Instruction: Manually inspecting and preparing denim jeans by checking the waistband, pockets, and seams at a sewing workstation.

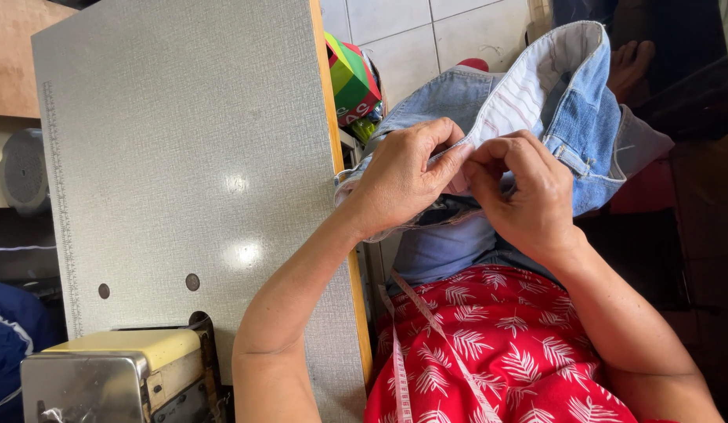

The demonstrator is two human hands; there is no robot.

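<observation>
Red leaf-printed fabric (505, 352) lay nearest; above it, left hand (403, 176) and right hand (524, 196) both pinched the striped lining of faded denim jeans (583, 117) beside a textured grey table (184, 157).

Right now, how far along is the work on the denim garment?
Early, by the look of it. Both hands, left hand and right hand, pinch the denim garment at its striped lining, off the table edge. Nothing lies on the sewing table or under the machine; no finished stitching shows.
</observation>
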